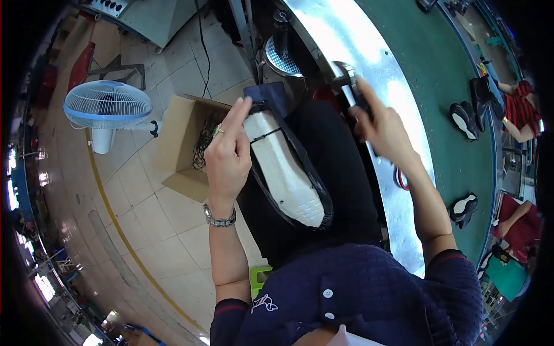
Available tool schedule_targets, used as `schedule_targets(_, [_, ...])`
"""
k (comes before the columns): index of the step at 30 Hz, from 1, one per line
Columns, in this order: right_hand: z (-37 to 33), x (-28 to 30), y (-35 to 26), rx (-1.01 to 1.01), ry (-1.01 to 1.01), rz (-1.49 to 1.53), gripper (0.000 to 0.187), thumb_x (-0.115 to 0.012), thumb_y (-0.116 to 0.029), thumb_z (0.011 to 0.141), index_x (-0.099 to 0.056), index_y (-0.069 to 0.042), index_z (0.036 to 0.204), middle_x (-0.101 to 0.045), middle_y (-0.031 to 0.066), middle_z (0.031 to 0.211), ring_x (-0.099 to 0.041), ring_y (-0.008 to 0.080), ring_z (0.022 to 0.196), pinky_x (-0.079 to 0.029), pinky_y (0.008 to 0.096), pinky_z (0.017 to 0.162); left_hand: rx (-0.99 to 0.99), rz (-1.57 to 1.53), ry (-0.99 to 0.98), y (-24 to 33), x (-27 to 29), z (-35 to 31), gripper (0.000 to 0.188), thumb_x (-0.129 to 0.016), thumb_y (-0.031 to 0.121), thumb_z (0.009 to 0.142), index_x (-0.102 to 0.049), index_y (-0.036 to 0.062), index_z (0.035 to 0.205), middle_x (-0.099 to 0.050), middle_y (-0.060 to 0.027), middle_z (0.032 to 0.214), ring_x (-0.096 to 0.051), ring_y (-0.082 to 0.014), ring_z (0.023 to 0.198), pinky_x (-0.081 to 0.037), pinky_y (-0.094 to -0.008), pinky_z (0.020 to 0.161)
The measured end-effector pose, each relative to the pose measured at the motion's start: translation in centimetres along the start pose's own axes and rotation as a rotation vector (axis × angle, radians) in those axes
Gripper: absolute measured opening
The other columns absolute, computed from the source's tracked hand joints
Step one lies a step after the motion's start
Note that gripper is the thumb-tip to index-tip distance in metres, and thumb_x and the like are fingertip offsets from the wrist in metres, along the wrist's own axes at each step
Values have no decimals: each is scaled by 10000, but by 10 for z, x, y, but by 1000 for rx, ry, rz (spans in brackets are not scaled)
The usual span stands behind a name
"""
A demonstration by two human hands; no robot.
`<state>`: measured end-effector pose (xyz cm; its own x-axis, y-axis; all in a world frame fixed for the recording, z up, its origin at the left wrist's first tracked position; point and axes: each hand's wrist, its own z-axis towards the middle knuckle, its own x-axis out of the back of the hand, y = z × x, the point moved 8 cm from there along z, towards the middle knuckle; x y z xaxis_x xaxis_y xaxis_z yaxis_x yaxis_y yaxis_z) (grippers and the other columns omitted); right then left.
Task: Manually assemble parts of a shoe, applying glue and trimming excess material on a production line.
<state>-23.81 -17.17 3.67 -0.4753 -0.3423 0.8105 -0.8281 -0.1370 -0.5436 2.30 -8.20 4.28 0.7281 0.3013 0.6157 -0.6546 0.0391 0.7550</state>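
A black shoe upper (327,214) lies sole side up across my lap, stretched over a last with a pale insole board (283,173) facing me. A dark string or strap crosses the board near its far end. My left hand (228,158), wearing a ring and a metal watch, is at the upper's left edge, its fingers together and their tips against the far end. In my right hand (385,128) are metal pliers (346,86) with a dark curved head, raised right of the shoe over the bench edge; motion blurs them slightly.
A shiny metal bench (412,236) curves along my right, with a red-rimmed round item (401,177) on it. Beyond runs a green belt (447,150) carrying black-and-white shoes (463,121); co-workers sit across. At left are a cardboard box (179,138) with dark strings and a fan (107,106).
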Motion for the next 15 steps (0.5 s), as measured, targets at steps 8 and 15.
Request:
schedule_targets(8, [45, 14, 150, 51, 404, -324, 506, -604, -284, 922, -470, -147, 1391, -617, 217, 1140, -630, 389, 951, -487, 453, 846, -24, 82, -46, 17, -5, 11, 438, -523, -66, 847, -663, 133, 1211, -607, -84, 1301, -612, -157, 714, -472, -274, 632])
schedule_targets(15, [-120, 22, 197, -291, 328, -212, 349, -688, -192, 847, -584, 8, 1113, -627, 206, 1001, -633, 354, 904, -495, 431, 781, 89, 180, 65, 35, -6, -27, 314, -624, 64, 880, -672, 70, 1190, -534, -139, 1376, -581, -236, 1176, -497, -290, 807])
